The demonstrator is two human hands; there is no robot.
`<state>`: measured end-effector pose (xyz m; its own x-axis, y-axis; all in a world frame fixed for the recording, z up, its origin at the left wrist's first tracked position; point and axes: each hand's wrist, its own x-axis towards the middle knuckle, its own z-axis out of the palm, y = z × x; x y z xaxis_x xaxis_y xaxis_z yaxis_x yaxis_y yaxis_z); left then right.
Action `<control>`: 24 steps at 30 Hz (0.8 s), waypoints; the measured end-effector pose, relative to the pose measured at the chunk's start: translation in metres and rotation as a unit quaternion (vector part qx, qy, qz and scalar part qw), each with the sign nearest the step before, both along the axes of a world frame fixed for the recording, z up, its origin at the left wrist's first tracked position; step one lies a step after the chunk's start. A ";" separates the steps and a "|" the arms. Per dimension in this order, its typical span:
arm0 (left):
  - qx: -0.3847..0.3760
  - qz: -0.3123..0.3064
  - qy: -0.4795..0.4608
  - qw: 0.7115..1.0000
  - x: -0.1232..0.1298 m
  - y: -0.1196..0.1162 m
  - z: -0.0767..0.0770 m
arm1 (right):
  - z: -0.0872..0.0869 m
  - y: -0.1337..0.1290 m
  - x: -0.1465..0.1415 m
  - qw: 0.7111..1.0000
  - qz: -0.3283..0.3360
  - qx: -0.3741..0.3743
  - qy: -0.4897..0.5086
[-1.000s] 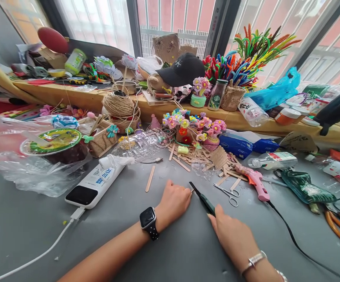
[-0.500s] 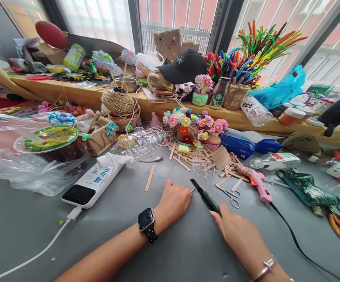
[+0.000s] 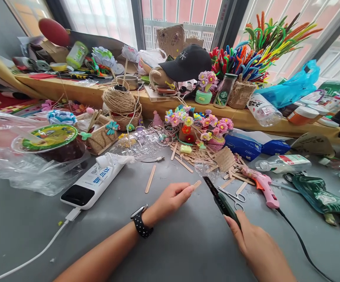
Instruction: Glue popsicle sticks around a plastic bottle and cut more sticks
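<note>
Between the thumb and fingers of my left hand (image 3: 174, 199) is pinched a wooden craft stick (image 3: 197, 184), only its rounded end showing. My right hand (image 3: 250, 237) is wrapped round the dark green handle of a utility knife (image 3: 223, 201). The knife's black blade is out and points up and left, a little to the right of the stick and apart from it. Another craft stick (image 3: 150, 179) lies on the grey table beyond my left wrist. Small silver scissors (image 3: 235, 197) rest just behind the knife.
A pink glue gun (image 3: 264, 187) with a black cord lies to the right. Craft sticks (image 3: 184, 162) are heaped at the back centre. A white power bank (image 3: 92, 184) with a cable sits on the left, beside a plastic-wrapped bowl (image 3: 55, 147). Pipe-cleaner flowers (image 3: 217, 127) stand behind.
My left hand has turned and lifted slightly, so the stick's end now shows. My right hand with the knife has moved right and towards me, away from the stick.
</note>
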<state>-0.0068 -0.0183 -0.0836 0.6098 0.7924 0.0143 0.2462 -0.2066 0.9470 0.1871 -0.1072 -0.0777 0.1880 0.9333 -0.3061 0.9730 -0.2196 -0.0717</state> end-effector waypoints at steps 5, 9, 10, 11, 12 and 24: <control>0.019 0.005 -0.008 1.000 0.000 -0.001 0.002 | -0.002 0.001 -0.002 1.000 0.006 -0.001 -0.004; 0.106 0.043 0.021 0.993 0.002 -0.003 0.002 | -0.005 0.000 -0.001 1.000 0.004 -0.006 0.017; 0.148 0.071 0.035 0.986 0.002 -0.004 0.002 | -0.007 0.000 -0.001 1.000 0.003 -0.009 0.021; 0.205 0.105 0.052 0.972 0.002 -0.005 0.001 | -0.008 0.000 -0.001 1.000 0.000 -0.010 0.024; 0.272 0.137 0.069 0.950 0.002 -0.006 0.000 | -0.009 0.000 -0.001 1.000 -0.003 -0.010 0.026; 0.543 0.216 0.117 0.803 0.000 -0.016 0.011 | -0.015 0.001 0.001 0.998 -0.018 0.027 0.058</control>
